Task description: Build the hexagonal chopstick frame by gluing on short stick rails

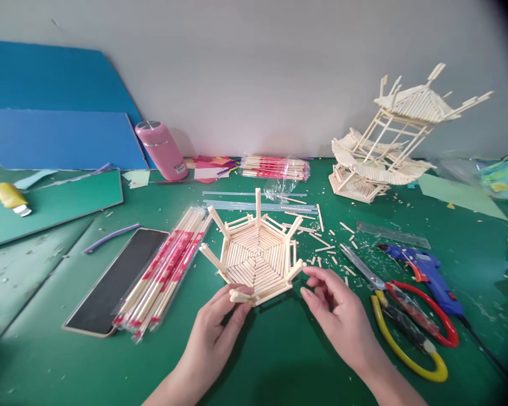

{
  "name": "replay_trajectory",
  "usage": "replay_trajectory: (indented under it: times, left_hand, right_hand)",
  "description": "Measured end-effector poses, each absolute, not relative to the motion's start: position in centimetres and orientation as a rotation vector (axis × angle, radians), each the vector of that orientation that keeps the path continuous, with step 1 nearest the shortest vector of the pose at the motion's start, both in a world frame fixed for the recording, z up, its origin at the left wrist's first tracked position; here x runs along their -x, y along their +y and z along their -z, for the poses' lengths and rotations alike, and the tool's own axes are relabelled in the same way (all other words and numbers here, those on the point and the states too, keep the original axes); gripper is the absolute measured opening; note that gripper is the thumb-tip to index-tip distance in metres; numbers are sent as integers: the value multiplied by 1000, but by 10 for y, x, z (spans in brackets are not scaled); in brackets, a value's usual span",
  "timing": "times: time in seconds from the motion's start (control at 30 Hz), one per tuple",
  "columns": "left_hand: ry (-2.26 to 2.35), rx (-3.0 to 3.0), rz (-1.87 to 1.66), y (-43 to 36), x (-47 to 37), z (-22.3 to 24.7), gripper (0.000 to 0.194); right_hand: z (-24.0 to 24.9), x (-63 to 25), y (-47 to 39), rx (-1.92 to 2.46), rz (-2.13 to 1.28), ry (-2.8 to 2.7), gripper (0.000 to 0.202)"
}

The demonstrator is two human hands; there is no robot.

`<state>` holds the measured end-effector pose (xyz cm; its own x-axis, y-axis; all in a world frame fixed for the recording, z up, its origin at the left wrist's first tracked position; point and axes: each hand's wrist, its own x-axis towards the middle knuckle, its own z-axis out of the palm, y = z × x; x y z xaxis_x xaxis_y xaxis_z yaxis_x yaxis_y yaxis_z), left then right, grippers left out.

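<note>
A hexagonal base of pale wooden sticks [256,256] stands in front of me, its floor laid in a spoke pattern, with stick posts rising and leaning outward at the corners. Low stick rails run along some of its edges. My left hand [218,321] pinches the front-left post near its foot. By the right-hand corner post is my right hand [336,313], its index fingertip at the post's upper end and its thumb held apart, gripping nothing that I can see. Short cut stick pieces [322,242] lie scattered just beyond the base's right side.
Scissors [389,293] and a blue glue gun [427,273] lie right. Behind them stands a stick pagoda [385,152]. Bagged sticks [169,265] and a phone [118,282] lie left. Clear glue sticks [237,205], another stick pack [275,168] and a pink flask [163,151] are farther back.
</note>
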<state>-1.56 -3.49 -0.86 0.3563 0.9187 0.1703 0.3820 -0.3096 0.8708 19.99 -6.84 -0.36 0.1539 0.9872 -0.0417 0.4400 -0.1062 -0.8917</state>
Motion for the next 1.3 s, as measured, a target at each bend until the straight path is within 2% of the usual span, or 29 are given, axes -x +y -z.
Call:
replay_trajectory:
  times: [0.27, 0.47, 0.8, 1.3]
  left_hand:
    - [1116, -1592, -861, -23, 22, -28, 18]
    - [1040, -1441, -781, -15, 34, -54, 23]
    - [1002, -1045, -716, -2, 28, -78, 22]
    - [1009, -1020, -701, 14, 18, -87, 19]
  right_hand:
    - [-21, -203, -49, 1510, -697, -1844, 48]
    - [-41, -207, -33, 1440, -554, -2103, 55]
    - [-75, -211, -25, 1348, -914, -2008, 48]
    - [-78, -216, -9, 1227, -1214, -1858, 42]
